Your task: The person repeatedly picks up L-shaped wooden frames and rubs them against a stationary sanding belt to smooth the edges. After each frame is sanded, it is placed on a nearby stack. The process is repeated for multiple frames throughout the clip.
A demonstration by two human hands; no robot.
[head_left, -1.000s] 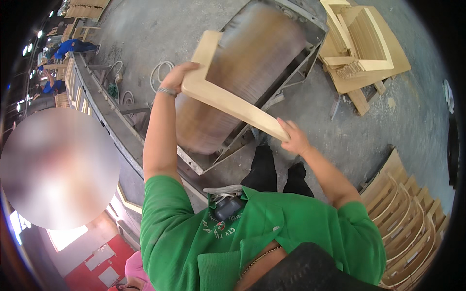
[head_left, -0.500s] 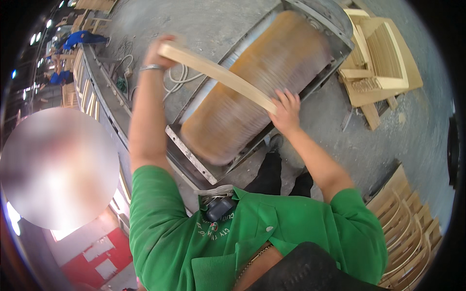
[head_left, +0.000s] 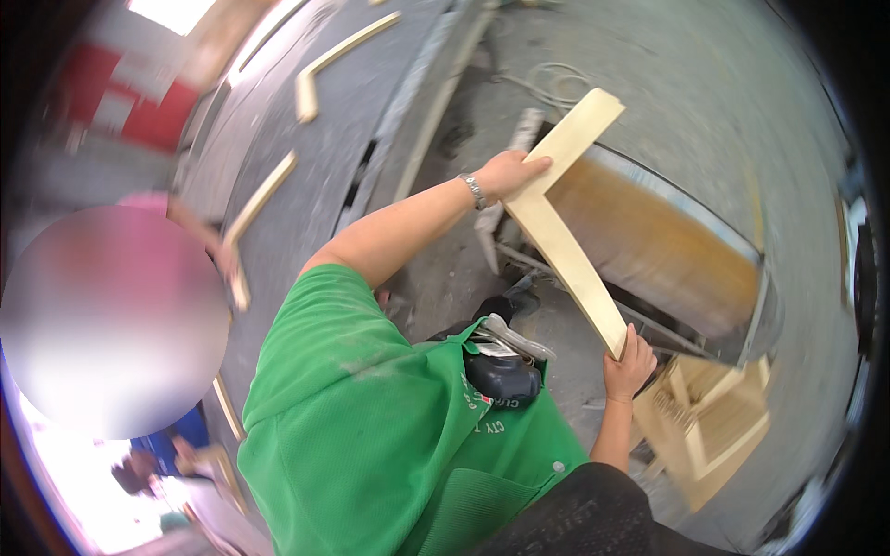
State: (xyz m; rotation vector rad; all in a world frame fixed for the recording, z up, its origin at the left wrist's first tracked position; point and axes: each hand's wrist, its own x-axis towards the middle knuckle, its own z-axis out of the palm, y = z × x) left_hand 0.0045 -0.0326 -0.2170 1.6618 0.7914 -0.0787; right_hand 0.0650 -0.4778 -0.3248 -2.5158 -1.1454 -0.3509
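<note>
I hold a pale angled wooden piece (head_left: 570, 255) with both hands. My left hand (head_left: 512, 176) grips it near its bend, thumb across the top face. My right hand (head_left: 631, 366) is closed round the end of its longer arm. Just behind and to the right of the piece is a machine with a wide brown abrasive belt (head_left: 663, 246), blurred as if running. The piece overlaps the belt's left edge in view; whether the two touch, I cannot tell.
A long dark table (head_left: 306, 157) at my left carries several angled wooden pieces (head_left: 348, 51). A co-worker's hand (head_left: 225, 259) rests on one there. On the floor, a stack of curved wooden parts (head_left: 709, 417) lies at the right, and a coiled pale hose (head_left: 559, 85) behind the machine.
My view and body have turned left toward the table. The wooden piece, earlier seen edge-on across the belt, now shows its broad angled face at the belt's left end, still in both hands.
</note>
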